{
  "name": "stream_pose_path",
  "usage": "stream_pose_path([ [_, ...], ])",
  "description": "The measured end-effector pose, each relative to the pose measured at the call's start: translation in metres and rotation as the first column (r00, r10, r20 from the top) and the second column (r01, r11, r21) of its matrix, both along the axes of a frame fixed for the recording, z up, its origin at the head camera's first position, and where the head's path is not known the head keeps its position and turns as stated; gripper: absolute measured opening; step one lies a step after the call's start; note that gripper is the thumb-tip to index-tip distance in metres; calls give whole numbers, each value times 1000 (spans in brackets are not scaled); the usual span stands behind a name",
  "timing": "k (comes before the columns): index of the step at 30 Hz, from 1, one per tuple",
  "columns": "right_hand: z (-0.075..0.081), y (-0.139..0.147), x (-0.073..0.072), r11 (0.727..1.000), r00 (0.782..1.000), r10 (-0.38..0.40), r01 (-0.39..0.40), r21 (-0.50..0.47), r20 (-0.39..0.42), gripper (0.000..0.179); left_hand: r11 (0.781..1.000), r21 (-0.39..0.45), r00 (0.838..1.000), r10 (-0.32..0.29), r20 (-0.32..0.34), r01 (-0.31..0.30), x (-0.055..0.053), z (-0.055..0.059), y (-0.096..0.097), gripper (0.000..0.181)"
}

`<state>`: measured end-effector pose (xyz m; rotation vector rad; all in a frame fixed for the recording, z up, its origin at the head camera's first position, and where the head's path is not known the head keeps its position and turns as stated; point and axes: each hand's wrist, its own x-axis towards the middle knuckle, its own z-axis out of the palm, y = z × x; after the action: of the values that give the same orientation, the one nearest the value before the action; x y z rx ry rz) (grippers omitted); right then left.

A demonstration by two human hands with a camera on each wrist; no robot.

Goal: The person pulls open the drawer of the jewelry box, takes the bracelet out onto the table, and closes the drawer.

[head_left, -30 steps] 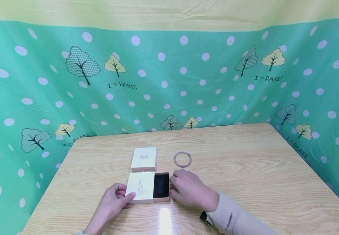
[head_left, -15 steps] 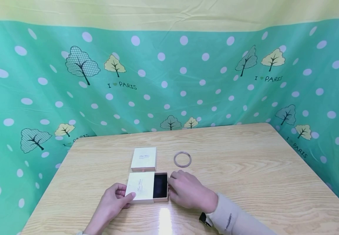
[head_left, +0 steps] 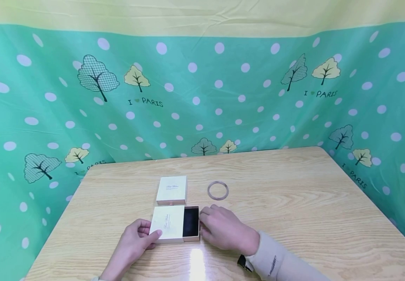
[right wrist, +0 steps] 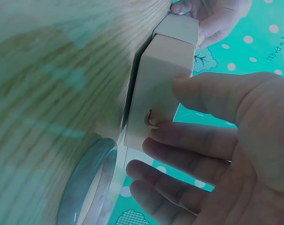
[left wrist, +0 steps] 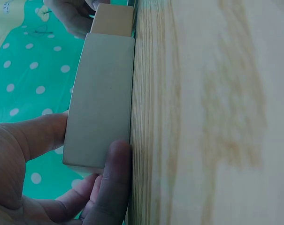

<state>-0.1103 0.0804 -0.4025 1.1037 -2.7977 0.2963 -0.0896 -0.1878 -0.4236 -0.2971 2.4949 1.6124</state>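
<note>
A white sliding gift box with lettering lies on the table, its sleeve (head_left: pixel 167 224) at the left and its copper-edged drawer (head_left: pixel 191 239) partly out to the right, with a black inside. My left hand (head_left: pixel 132 239) holds the sleeve's left end, thumb on top and fingers at the end and side. Against the drawer's outer end rests my right hand (head_left: pixel 225 228); in the right wrist view its fingers are fairly straight, and thumb and index finger touch the end face beside a small ribbon loop (right wrist: pixel 150 121). A greyish-purple bangle (head_left: pixel 209 190) lies flat behind the right hand.
Just behind the box stands a second, closed white box (head_left: pixel 172 189) with similar lettering. All of this is on a wood-grain table (head_left: pixel 276 183). A green dotted curtain (head_left: pixel 220 97) hangs along the table's back and sides.
The drawer has slid slightly left into the sleeve, and my right hand has moved left with it. My left hand, the sleeve, the second box and the bangle have stayed in place.
</note>
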Motion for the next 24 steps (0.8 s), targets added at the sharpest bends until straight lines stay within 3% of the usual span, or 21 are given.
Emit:
stream_pose_path([
  [24, 1, -4, 3, 1000, 999, 28, -28, 11, -31, 9, 1000, -23, 1000, -8, 2, 8, -1, 0, 0, 43],
])
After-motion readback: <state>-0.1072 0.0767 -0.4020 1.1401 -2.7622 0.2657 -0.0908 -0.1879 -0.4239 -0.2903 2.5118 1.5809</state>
